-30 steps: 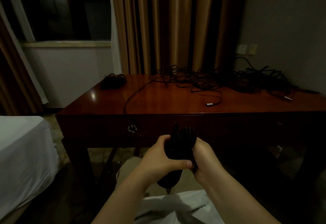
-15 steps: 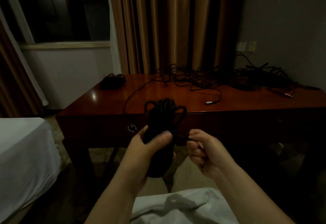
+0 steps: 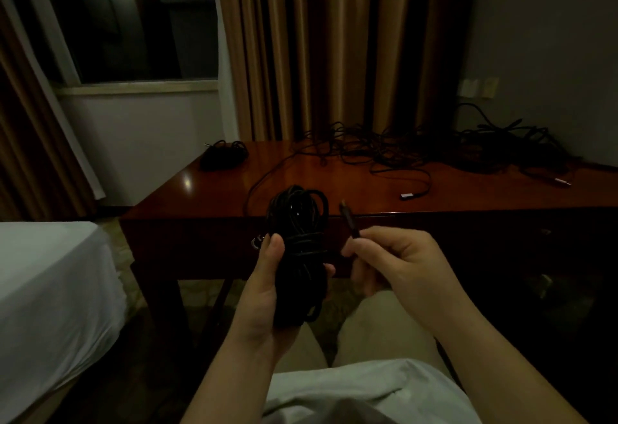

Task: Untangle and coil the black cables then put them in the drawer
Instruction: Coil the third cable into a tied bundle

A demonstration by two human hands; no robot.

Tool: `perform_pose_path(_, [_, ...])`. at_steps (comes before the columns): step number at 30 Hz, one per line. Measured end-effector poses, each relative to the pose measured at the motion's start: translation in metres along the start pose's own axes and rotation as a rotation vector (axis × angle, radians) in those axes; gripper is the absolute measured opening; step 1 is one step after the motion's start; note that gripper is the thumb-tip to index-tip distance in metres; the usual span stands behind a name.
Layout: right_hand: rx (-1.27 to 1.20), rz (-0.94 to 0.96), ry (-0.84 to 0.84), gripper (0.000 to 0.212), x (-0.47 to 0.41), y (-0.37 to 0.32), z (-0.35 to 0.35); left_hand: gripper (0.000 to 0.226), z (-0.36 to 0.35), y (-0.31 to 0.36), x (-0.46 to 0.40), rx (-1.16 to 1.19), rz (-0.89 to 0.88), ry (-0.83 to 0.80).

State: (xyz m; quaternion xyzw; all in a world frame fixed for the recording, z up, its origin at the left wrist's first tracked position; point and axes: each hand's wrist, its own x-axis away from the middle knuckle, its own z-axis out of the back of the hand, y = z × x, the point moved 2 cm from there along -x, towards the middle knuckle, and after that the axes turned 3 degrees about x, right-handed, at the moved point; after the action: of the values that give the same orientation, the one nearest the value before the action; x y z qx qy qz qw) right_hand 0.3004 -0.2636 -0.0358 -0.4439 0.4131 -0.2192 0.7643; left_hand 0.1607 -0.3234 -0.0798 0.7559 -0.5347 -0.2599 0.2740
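My left hand (image 3: pixel 267 290) grips a coiled black cable bundle (image 3: pixel 299 239) upright in front of the desk, thumb across its wrapped middle. To its right, my right hand (image 3: pixel 398 260) pinches the cable's plug end (image 3: pixel 349 223), which points up. A tangle of black cables (image 3: pixel 434 149) lies along the back of the wooden desk (image 3: pixel 334 189). One loose cable (image 3: pixel 416 189) ends in a silver plug near the front edge. A coiled black bundle (image 3: pixel 222 154) sits on the desk's far left corner. The drawer front (image 3: pixel 200 239) has a ring pull (image 3: pixel 257 242) and is closed.
A bed with a white sheet (image 3: pixel 50 290) stands to the left. Curtains (image 3: pixel 334 46) and a window (image 3: pixel 133 19) are behind the desk. Wall sockets (image 3: pixel 478 86) sit on the right wall. My legs and a white shirt fill the bottom of the view.
The bundle has risen and turned upright in my left hand. My right hand has let go of the coil, moved right and now pinches the plug end.
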Motion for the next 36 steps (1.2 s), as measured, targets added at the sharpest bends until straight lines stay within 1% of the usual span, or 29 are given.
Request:
perform_pose_path(1, [0.061, 0.015, -0.009, 0.021, -0.002, -0.003, -0.001, 0.09, 0.0, -0.001, 0.0, 0.024, 0.002, -0.02])
perform_pose_path(2, [0.118, 0.026, -0.023, 0.025, -0.005, -0.005, -0.001, 0.094, 0.0, -0.003, 0.0, 0.045, 0.002, -0.041])
perform_pose_path(4, [0.195, 0.019, -0.041, 0.032, -0.008, -0.005, -0.005, 0.089, 0.002, -0.005, 0.0, 0.047, -0.01, -0.071])
perform_pose_path(6, [0.232, -0.001, -0.018, 0.037, -0.012, -0.005, -0.007, 0.084, 0.003, -0.007, -0.001, 0.044, -0.035, -0.091])
perform_pose_path(8, [0.255, -0.012, 0.017, 0.041, -0.013, -0.005, -0.008, 0.088, 0.004, -0.008, -0.002, 0.031, -0.048, -0.107])
perform_pose_path(10, [0.271, -0.033, 0.012, 0.043, -0.014, -0.006, -0.008, 0.092, 0.005, -0.008, -0.001, -0.02, -0.064, -0.107])
perform_pose_path(11, [0.282, -0.049, 0.0, 0.042, -0.014, -0.007, -0.008, 0.091, 0.006, -0.007, -0.001, -0.04, -0.078, -0.101])
perform_pose_path(13, [0.269, -0.111, -0.069, 0.037, -0.014, -0.006, -0.006, 0.081, 0.007, -0.007, -0.001, -0.062, -0.097, -0.092])
perform_pose_path(15, [0.15, -0.23, -0.204, 0.031, -0.014, -0.006, -0.006, 0.075, 0.007, -0.005, -0.001, -0.101, -0.105, -0.096])
perform_pose_path(17, [0.041, -0.327, -0.31, 0.035, -0.013, -0.008, -0.005, 0.073, 0.009, -0.001, -0.002, -0.158, -0.102, -0.089])
perform_pose_path(18, [0.024, -0.341, -0.314, 0.036, -0.013, -0.009, -0.004, 0.073, 0.011, 0.002, -0.002, -0.184, -0.085, -0.093])
perform_pose_path(19, [0.049, -0.34, -0.284, 0.033, -0.014, -0.009, -0.004, 0.072, 0.013, 0.005, -0.004, -0.218, -0.06, -0.109])
perform_pose_path(20, [0.13, -0.326, -0.24, 0.03, -0.014, -0.007, -0.004, 0.068, 0.012, 0.008, -0.004, -0.27, -0.032, -0.129])
perform_pose_path(21, [0.263, -0.308, -0.206, 0.03, -0.013, -0.007, -0.006, 0.063, 0.011, 0.009, -0.005, -0.323, -0.014, -0.137])
perform_pose_path(22, [0.416, -0.285, -0.205, 0.033, -0.011, -0.008, -0.01, 0.056, 0.009, 0.009, -0.006, -0.35, -0.007, -0.11])
perform_pose_path(23, [0.525, -0.263, -0.231, 0.037, -0.008, -0.009, -0.015, 0.044, 0.008, 0.007, -0.008, -0.349, -0.008, -0.05])
perform_pose_path(24, [0.587, -0.253, -0.264, 0.039, -0.005, -0.009, -0.022, 0.032, 0.008, 0.004, -0.009, -0.327, -0.007, 0.024])
perform_pose_path(25, [0.6, -0.249, -0.276, 0.04, -0.003, -0.007, -0.027, 0.025, 0.007, 0.002, -0.01, -0.308, -0.012, 0.085])
perform_pose_path(26, [0.576, -0.253, -0.26, 0.04, -0.002, -0.006, -0.029, 0.025, 0.004, 0.002, -0.01, -0.3, -0.019, 0.125])
perform_pose_path(28, [0.492, -0.241, -0.173, 0.038, -0.002, -0.001, -0.032, 0.026, -0.001, 0.007, -0.009, -0.309, -0.061, 0.17])
perform_pose_path(31, [0.395, -0.16, 0.027, 0.035, -0.002, 0.005, -0.034, 0.026, -0.005, 0.015, -0.008, -0.322, -0.091, 0.202])
perform_pose_path(33, [0.355, -0.129, 0.106, 0.037, -0.001, 0.009, -0.038, 0.027, -0.005, 0.015, -0.007, -0.253, -0.051, 0.219])
perform_pose_path(36, [0.249, -0.162, 0.127, 0.04, -0.003, 0.013, -0.04, 0.029, -0.003, 0.011, -0.005, -0.12, 0.041, 0.224])
